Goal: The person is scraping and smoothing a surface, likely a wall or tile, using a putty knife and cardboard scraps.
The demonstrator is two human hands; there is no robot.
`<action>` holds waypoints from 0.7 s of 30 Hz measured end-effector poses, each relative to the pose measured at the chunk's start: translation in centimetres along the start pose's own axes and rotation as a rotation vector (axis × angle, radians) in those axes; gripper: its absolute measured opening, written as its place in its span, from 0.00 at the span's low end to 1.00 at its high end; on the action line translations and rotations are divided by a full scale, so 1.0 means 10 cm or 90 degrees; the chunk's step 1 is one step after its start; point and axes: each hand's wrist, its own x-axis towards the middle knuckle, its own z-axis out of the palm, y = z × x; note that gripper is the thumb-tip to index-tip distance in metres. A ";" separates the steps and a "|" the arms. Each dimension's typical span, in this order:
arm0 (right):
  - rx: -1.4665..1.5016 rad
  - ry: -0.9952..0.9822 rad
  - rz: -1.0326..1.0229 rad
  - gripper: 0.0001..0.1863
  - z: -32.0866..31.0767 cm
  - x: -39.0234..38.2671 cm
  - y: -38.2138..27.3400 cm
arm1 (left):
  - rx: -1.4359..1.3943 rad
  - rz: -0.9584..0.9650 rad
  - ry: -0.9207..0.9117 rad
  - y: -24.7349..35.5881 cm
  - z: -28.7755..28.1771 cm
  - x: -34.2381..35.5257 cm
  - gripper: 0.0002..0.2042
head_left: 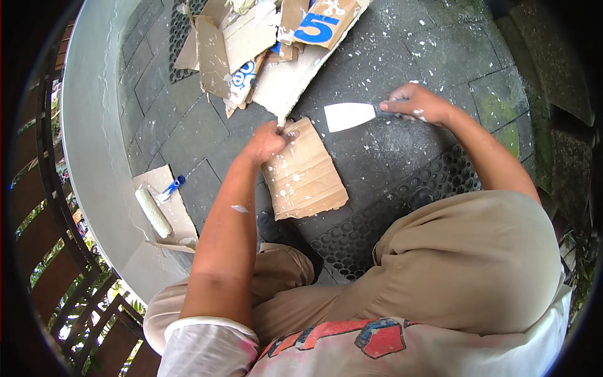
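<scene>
Left hand [267,142] has its fingers pinched tight on the top edge of a brown cardboard piece [304,173], which lies flat on the dark paving w/ white paint spatter all over it, just in front of the person's knees. Right hand [418,104] is wrapped closed around the handle of a putty knife [348,115], wide blade pointing toward the left hand and coated white, hovering just beside the cardboard's top right corner, can't tell if it's touching the ground. Going outward: a black rubber mat [402,201] w/ round holes sits under the right side of the cardboard and runs under the right leg. Further up there's a heap of torn cardboard scraps [251,44], some w/ blue print. Off to the left, near the pale curved wall [88,125], a small paint roller [152,212] w/ blue handle rests on another cardboard bit [179,217].
</scene>
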 end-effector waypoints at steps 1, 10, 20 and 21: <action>-0.003 0.006 -0.003 0.23 -0.03 -0.09 -0.12 | 0.022 0.000 0.024 0.10 0.04 -0.03 0.19; -0.384 0.478 -0.133 0.27 -0.31 -0.42 -1.46 | 0.133 0.017 0.051 0.18 0.05 -0.05 0.19; -0.366 0.454 0.187 0.32 -1.30 -1.24 0.04 | 0.299 0.090 0.215 0.51 0.38 -0.21 0.15; -0.364 0.455 0.194 0.32 -1.37 -1.29 0.24 | 0.300 0.095 0.209 0.57 0.45 -0.20 0.15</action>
